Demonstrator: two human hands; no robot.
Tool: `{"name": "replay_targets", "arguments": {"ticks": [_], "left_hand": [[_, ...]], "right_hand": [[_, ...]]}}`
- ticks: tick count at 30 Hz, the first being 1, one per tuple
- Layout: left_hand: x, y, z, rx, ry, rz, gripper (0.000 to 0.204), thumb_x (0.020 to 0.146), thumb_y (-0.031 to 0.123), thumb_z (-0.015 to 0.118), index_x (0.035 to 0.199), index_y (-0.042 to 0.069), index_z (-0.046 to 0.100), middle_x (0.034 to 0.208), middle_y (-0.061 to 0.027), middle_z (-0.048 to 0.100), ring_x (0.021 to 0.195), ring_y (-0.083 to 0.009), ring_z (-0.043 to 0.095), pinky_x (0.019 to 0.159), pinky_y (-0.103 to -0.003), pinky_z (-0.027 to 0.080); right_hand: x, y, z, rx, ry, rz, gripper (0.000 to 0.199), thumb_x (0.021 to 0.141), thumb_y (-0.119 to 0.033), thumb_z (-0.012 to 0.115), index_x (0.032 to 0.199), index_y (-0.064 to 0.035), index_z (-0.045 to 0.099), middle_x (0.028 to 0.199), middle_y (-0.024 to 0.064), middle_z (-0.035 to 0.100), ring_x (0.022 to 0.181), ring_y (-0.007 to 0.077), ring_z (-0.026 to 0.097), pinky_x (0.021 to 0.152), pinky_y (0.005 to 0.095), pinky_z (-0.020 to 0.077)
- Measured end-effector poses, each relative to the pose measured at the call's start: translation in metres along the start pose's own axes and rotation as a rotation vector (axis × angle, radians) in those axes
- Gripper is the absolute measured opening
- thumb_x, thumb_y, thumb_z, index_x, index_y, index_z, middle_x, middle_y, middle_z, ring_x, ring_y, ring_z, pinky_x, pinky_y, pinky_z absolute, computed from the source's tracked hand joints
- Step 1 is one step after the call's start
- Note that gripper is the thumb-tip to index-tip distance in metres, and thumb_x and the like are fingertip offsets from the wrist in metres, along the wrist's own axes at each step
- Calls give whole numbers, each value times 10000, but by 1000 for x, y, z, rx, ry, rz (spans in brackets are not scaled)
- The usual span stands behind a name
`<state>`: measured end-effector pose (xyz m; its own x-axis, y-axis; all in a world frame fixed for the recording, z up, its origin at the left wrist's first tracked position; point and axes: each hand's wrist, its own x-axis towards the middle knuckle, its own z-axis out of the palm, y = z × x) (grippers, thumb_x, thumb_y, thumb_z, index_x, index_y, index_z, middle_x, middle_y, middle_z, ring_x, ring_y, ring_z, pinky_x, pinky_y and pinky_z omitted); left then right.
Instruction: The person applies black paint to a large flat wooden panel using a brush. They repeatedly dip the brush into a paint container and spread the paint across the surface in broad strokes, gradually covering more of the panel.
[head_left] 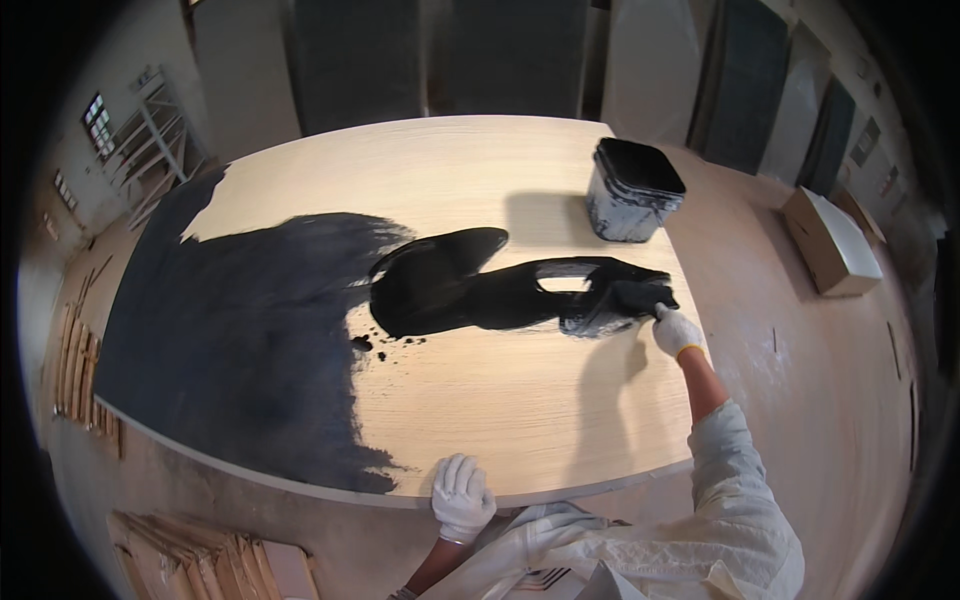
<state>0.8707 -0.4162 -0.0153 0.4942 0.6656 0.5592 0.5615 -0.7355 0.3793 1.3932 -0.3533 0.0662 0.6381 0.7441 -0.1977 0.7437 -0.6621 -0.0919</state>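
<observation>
A large pale panel (520,420) lies flat before me, its left part covered in dark coating (240,340). Thick wet black paint (430,290) streaks across the middle toward the right, with several small splatters below it. My right hand (678,332), in a white glove, grips a black-coated spreading tool (640,297) at the right end of the streak. Paint hides the tool's exact kind. At the panel's near edge rests my left hand (462,498), also gloved, holding nothing, fingers lying flat on the surface.
A paint-smeared square bucket (632,200) with a black top stands at the panel's far right. Beyond are a white box (835,240) on the floor and dark upright panels (505,60). Wood strips (75,365) and stacked boards (215,560) lie left and near left.
</observation>
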Motion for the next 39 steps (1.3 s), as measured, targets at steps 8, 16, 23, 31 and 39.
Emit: {"name": "replay_targets", "arguments": {"ticks": [8, 16, 23, 31, 39], "left_hand": [[1, -1, -10, 17, 16, -27, 296, 676, 94, 722, 952, 20, 643, 1148, -178, 655, 1168, -406, 637, 1019, -579, 527], [-5, -1, -10, 20, 48, -68, 270, 746, 115, 712, 995, 21, 666, 1182, -165, 675, 1171, -403, 650, 1056, -556, 527], [-2, -2, -11, -132, 58, -88, 282, 713, 90, 727, 973, 6, 655, 1145, -166, 667, 1149, -384, 650, 1003, -554, 541], [-3, -5, -14, -56, 71, -28, 249, 760, 114, 708, 965, -8, 636, 1131, -193, 658, 1131, -382, 647, 1018, -532, 527], [-11, -5, -8, -19, 95, -71, 264, 773, 128, 717, 995, -5, 661, 1149, -182, 668, 1165, -374, 658, 1060, -526, 527]], "right_hand": [[14, -233, 6, -13, -93, -393, 542, 1003, -250, 526, 1536, -161, 578, 1292, 269, 735, 1236, 435, 701, 1027, 530, 559], [24, -259, 9, -111, -119, -518, 486, 1004, -219, 512, 1468, -101, 594, 1266, 285, 743, 1216, 484, 704, 1005, 558, 578], [-74, -137, 12, -79, -66, -711, 590, 994, -309, 602, 1565, -169, 568, 1167, 289, 753, 1115, 458, 731, 967, 550, 579], [14, -299, -6, -229, -81, -932, 689, 906, -237, 615, 1592, -270, 560, 1206, 253, 755, 1117, 436, 732, 973, 512, 583], [-84, -423, -18, -678, -306, -1293, 642, 989, -235, 618, 1604, -400, 538, 1118, 171, 791, 1047, 356, 773, 918, 467, 602]]}}
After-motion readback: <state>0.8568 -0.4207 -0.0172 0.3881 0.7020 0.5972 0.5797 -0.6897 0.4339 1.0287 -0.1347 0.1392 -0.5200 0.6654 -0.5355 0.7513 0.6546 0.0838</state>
